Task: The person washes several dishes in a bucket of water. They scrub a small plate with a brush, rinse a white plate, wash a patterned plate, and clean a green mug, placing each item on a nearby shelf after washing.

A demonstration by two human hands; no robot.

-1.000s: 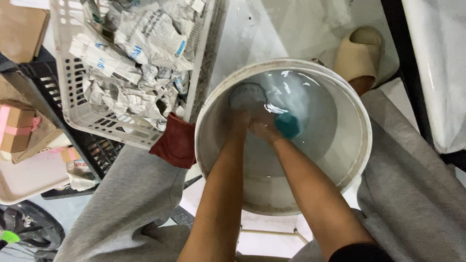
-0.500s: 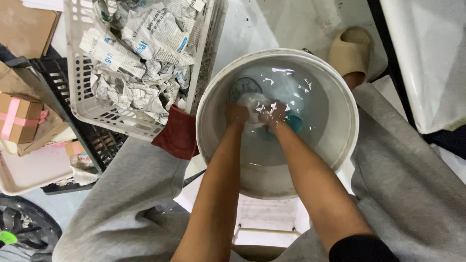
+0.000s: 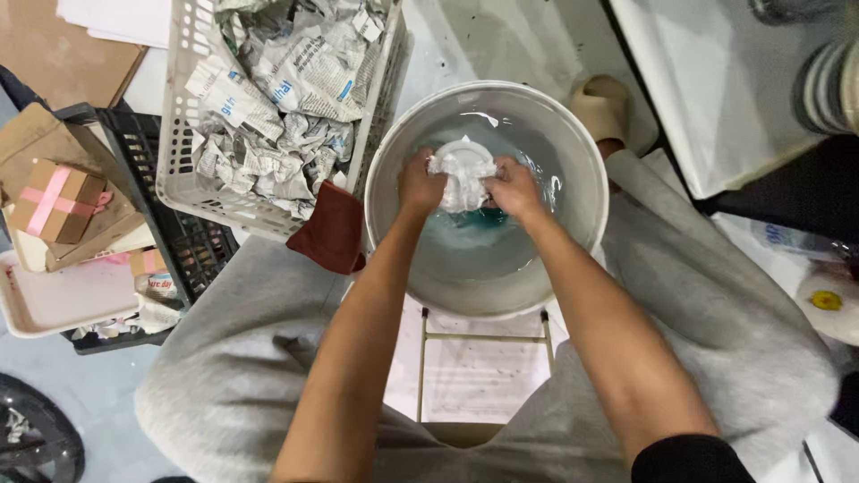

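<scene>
My left hand [image 3: 419,182] and my right hand [image 3: 512,186] are both closed on a white cloth [image 3: 463,174], one at each side of it, holding it bunched between them just above the water [image 3: 465,250] in the white bucket [image 3: 591,224]. The cloth is wet and crumpled, its middle showing between my knuckles. Below it, under the water, lies something teal [image 3: 472,217]; I cannot tell what it is. My forearms reach in over the near rim of the bucket.

The bucket stands on the floor between my knees, with my grey trousers [image 3: 242,358] on either side of it. The frame of a stool [image 3: 483,358] shows just this side of the bucket. A dark red rag [image 3: 327,228] lies over my left knee, touching the bucket's left side.

To the left of the bucket sits a white crate [image 3: 179,179] full of crumpled newspaper [image 3: 286,98], resting on a black crate [image 3: 192,255]. Further left are a small cardboard box [image 3: 58,199] with pink tape across it and a pale tray [image 3: 54,309]. Beyond the bucket, at its upper right, a beige slipper [image 3: 601,103] lies on the floor.
</scene>
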